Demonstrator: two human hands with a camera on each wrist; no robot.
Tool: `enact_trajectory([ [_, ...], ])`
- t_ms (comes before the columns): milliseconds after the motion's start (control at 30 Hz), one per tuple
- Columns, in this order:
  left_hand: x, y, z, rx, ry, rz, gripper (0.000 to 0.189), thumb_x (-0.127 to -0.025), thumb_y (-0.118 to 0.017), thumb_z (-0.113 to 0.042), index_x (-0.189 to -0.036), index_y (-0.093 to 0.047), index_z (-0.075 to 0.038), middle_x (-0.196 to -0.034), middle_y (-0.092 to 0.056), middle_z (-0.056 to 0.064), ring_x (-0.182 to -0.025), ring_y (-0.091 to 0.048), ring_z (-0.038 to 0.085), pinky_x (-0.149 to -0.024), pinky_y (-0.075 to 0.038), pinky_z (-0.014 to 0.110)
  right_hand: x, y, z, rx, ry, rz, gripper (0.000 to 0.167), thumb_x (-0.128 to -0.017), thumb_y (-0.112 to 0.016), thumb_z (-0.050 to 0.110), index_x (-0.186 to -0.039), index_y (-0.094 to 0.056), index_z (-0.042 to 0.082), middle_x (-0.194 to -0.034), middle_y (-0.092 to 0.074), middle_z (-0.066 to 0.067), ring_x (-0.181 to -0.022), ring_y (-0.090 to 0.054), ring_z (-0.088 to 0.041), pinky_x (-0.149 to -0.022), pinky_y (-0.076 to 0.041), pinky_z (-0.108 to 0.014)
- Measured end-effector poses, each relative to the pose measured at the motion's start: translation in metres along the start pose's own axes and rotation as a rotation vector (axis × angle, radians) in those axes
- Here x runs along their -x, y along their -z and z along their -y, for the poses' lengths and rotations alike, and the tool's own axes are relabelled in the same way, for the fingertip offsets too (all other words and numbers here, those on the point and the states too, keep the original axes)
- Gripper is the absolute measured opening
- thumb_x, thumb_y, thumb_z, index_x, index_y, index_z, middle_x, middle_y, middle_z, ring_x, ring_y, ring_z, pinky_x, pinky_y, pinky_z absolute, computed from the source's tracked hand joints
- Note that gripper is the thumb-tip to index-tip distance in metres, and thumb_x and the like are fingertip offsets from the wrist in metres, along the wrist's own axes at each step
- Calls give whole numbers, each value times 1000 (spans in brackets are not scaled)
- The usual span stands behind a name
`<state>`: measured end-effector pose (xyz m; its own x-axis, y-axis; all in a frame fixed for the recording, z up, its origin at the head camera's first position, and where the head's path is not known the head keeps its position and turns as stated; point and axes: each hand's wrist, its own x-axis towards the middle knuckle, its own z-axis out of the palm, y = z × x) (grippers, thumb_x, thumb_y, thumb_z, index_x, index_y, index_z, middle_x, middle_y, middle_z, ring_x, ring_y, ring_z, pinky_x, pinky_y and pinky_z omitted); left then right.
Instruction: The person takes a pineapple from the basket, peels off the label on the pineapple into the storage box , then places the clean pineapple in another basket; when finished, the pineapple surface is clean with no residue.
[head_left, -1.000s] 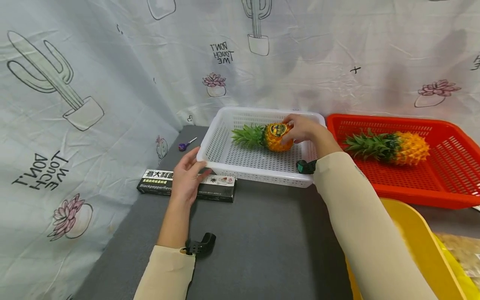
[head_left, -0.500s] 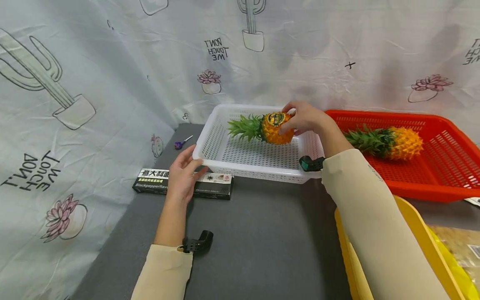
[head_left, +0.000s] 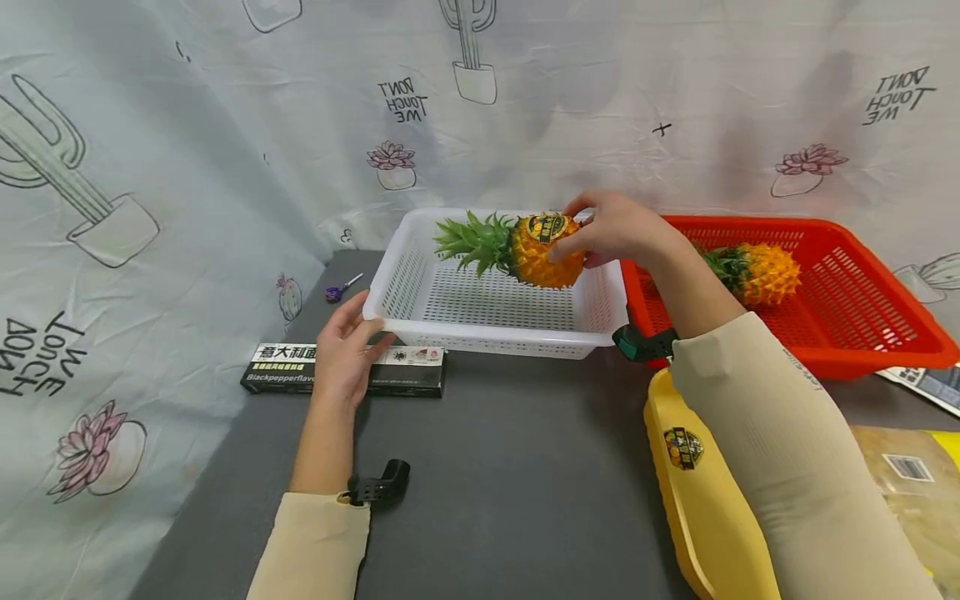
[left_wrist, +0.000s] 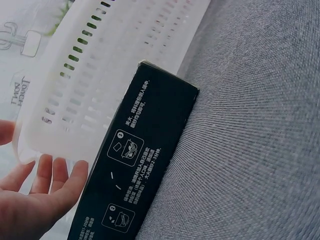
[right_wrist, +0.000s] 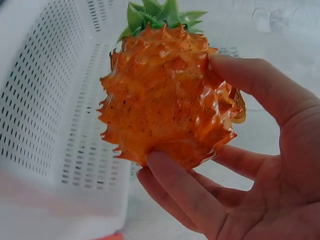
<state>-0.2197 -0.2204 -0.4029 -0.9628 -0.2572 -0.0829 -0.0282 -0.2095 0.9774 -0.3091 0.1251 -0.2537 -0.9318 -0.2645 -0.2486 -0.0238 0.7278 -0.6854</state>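
Note:
My right hand (head_left: pixel 618 227) grips a small orange pineapple (head_left: pixel 542 254) by its base end. The fruit lies on its side over the white plastic basket (head_left: pixel 487 333), with its green leaves pointing left and a round dark label on top. In the right wrist view, the spiky pineapple (right_wrist: pixel 165 100) sits between thumb and fingers above the perforated basket floor. My left hand (head_left: pixel 341 342) holds the basket's near left corner. In the left wrist view, its fingers (left_wrist: pixel 55 182) are at the outer wall under the rim, beside a black box (left_wrist: pixel 135 145).
A red basket (head_left: pixel 832 358) with another pineapple (head_left: pixel 768 275) stands to the right. Nearer is a yellow tray (head_left: pixel 712 508), partly behind the right sleeve, beside a clear packet (head_left: pixel 892 492). A lollipop (head_left: pixel 339 292) lies at the back left. A printed curtain (head_left: pixel 570 108) hangs behind.
My right hand has lifted the pineapple up from the white basket's floor. The left hand stays on the basket's corner. The head view has shifted to the right.

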Motion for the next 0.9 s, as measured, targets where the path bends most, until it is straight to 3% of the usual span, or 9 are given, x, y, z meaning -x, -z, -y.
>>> enact_trajectory([
  [233, 3, 1, -3, 26, 16, -4, 59, -100, -61, -4, -155, -49, -20, -131, -54, -3, -130, -55, 21, -98, -59, 28, 37, 2, 0, -27, 74, -5, 72, -87, -83, 26, -146, -46, 6, -141, -55, -20, -115, -66, -34, -90, -63, -41],
  [400, 4, -3, -2, 29, 25, -3, 58, -101, -60, -2, -155, -50, -20, -130, -54, -2, -124, -58, 18, -96, -59, 28, 64, 3, -7, 1, 85, 4, 73, -84, -85, 29, -145, -49, 10, -143, -53, -18, -115, -65, -33, -93, -62, -46],
  [600, 6, 1, -3, 17, 29, -6, 58, -101, -59, -2, -156, -48, -19, -129, -54, -2, -116, -61, 13, -96, -59, 27, 84, -1, -13, 104, 101, -7, 72, -79, -87, 37, -140, -54, 16, -141, -54, -17, -122, -55, -35, -94, -59, -49],
  [900, 5, -1, -3, 15, 26, -7, 58, -101, -58, -1, -155, -48, -18, -131, -55, -2, -118, -60, 15, -97, -59, 28, 108, -7, -27, 97, 156, 44, 74, -79, -87, 34, -140, -53, 12, -137, -58, -18, -117, -55, -33, -86, -60, -40],
])
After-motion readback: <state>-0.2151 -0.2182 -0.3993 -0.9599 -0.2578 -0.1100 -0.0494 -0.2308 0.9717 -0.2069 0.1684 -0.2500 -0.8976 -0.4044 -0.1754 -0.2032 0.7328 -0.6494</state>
